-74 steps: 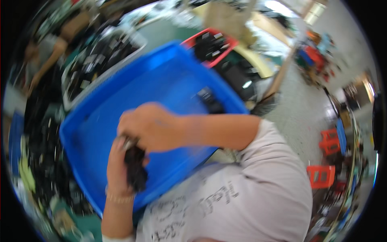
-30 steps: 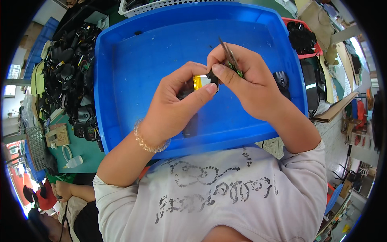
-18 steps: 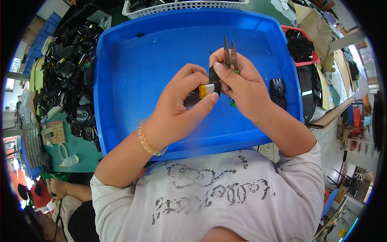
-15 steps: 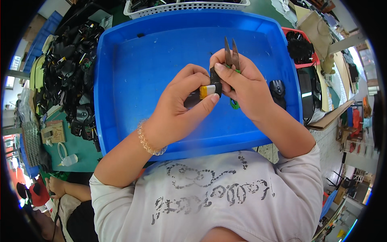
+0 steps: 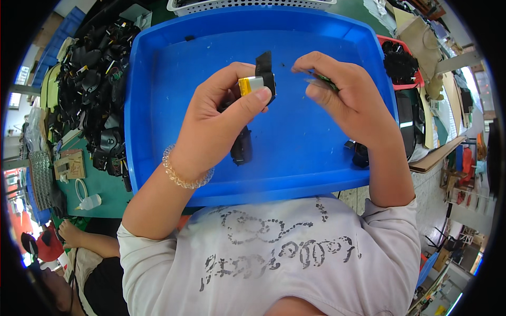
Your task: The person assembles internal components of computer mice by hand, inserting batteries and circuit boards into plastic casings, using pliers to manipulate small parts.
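Note:
My left hand (image 5: 219,113) is closed around a small black device, pinching a silver battery (image 5: 255,82) with a yellow end between thumb and fingers. From the battery's edge a black strip (image 5: 263,63) sticks up, free of the other hand. A dark lower part of the device (image 5: 242,147) hangs below the palm. To the right, apart from it, my right hand (image 5: 348,95) is curled around small green-handled snips (image 5: 322,80). Their blades are blurred and point left, toward the battery. Both hands are above a large blue tray (image 5: 179,105).
Another black device (image 5: 360,154) lies in the tray, partly behind my right forearm. A heap of black devices (image 5: 100,79) lies at the left. Beyond the tray stands a white perforated basket (image 5: 253,7); a red basket (image 5: 420,79) is at the right. A co-worker's arm (image 5: 89,242) shows lower left.
My hands have drawn apart, the left going left and up, the right moving right. My right fingers have let go of the black strip, and the snips have swung from pointing up to pointing left.

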`<state>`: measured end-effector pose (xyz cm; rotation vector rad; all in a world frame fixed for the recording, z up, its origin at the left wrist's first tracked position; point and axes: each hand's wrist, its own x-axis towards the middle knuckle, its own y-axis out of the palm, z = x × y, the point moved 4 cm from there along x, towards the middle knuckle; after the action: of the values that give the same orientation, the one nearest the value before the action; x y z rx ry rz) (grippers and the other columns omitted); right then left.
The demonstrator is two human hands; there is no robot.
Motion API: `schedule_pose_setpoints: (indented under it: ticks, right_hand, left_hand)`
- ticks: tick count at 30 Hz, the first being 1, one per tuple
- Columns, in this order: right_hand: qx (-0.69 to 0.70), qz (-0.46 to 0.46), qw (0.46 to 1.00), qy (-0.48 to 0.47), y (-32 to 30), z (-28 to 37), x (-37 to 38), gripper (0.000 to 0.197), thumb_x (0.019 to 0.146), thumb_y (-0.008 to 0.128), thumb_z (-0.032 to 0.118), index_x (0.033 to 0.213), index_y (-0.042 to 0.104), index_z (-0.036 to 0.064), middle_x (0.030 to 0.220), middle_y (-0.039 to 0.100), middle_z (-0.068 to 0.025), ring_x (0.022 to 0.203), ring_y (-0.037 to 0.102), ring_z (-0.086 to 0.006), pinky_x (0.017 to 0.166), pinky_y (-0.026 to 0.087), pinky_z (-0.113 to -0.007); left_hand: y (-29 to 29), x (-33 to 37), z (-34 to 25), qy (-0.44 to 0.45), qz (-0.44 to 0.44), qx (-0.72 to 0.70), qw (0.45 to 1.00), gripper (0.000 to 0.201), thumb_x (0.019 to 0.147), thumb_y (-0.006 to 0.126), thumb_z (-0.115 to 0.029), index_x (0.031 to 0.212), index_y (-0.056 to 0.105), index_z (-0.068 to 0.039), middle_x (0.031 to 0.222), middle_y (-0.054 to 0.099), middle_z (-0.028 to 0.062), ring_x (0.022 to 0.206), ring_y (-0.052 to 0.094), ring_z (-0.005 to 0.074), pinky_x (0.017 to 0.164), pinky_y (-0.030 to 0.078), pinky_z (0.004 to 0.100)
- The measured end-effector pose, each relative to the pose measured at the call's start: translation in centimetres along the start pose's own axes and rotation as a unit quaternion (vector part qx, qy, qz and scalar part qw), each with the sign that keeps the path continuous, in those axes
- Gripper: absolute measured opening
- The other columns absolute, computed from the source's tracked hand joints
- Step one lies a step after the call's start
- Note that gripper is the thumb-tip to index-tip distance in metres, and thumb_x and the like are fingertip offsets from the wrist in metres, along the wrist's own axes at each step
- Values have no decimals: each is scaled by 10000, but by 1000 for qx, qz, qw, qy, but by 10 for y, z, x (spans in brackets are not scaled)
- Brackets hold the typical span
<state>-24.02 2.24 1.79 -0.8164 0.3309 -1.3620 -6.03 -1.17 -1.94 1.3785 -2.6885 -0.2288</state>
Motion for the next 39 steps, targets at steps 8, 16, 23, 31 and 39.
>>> schedule_pose_setpoints:
  ticks: [8, 16, 23, 31, 39]
  right_hand:
    - [-106, 26, 993, -52, 0, 6, -3, 376, 899, 507, 408, 859, 491, 35, 667, 537, -136, 589, 513, -328, 526, 387, -374]
    - [-113, 2, 991, -75, 2, 5, -4, 370, 883, 532, 402, 825, 511, 37, 644, 526, -114, 564, 504, -304, 512, 374, -372]
    - [-124, 15, 988, -95, 5, 8, -3, 358, 864, 558, 396, 799, 532, 46, 662, 553, -103, 579, 525, -295, 516, 385, -363]
    - [-99, 2, 990, -97, 7, 10, -3, 348, 842, 591, 383, 779, 546, 44, 657, 556, -104, 582, 531, -291, 517, 391, -362]
    - [-76, 2, 993, -91, 10, 8, -2, 355, 828, 608, 385, 747, 551, 45, 642, 553, -102, 589, 541, -289, 516, 398, -357]
  left_hand:
    - [4, -4, -1, -8, 18, 77, 997, 328, 862, 608, -152, 1163, 546, -38, 883, 607, 28, 781, 571, 83, 631, 440, 194]
    - [4, -3, 4, 61, 41, 72, 995, 160, 851, 607, -82, 995, 568, -25, 1020, 519, 8, 806, 542, 71, 684, 432, 191]
    - [7, -2, -1, 85, 46, 111, 989, 160, 789, 664, -74, 910, 584, -6, 964, 507, 81, 991, 475, 165, 824, 402, 269]
    - [6, -1, 0, 102, 68, 150, 981, 130, 825, 630, -66, 930, 569, -21, 1107, 473, 31, 803, 458, 54, 702, 395, 201]
    - [9, -2, 5, 100, 67, 126, 985, 137, 825, 630, -66, 942, 571, -22, 1107, 475, 36, 809, 454, 58, 724, 396, 206]
